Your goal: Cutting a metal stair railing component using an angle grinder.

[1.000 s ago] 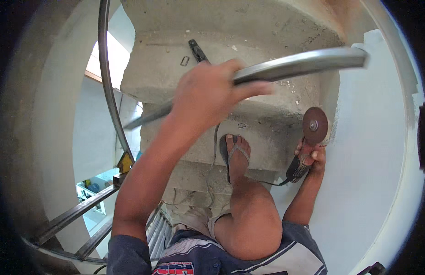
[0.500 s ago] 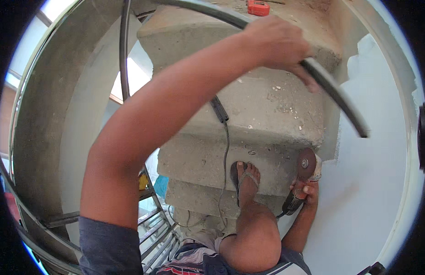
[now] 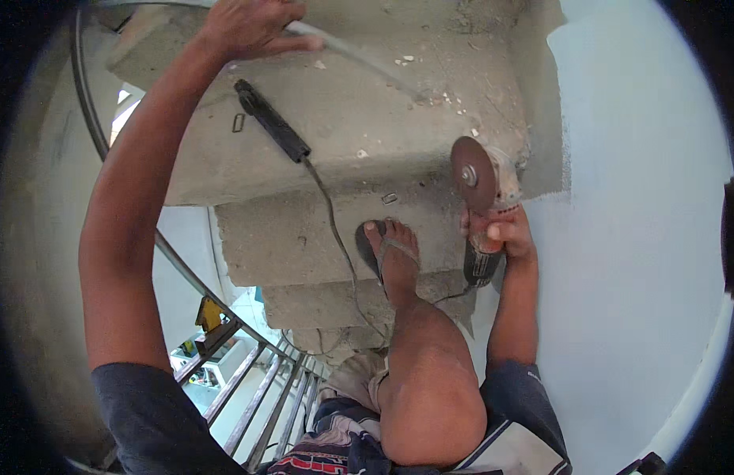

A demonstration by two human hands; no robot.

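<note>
My left hand is up at the far left, closed around a long, thin, curved metal bar. The bar's free end reaches right and downward over the upper step, slightly blurred, and its other end runs behind the hand toward the top edge. At the right, beside the wall, my right hand grips the body of an angle grinder. Its reddish-brown cutting disc faces up and left, apart from the bar. Whether the disc turns, I cannot tell.
On the concrete steps lie a black handle on a cable, small metal links and pale chips. My sandalled foot stands mid-step. A metal railing with a yellow-black angled piece borders the left; a painted wall the right.
My left hand has moved left with the bar, whose free end has left the wall side and is over the step. The grinder sits higher in view. The red tape measure is out of view.
</note>
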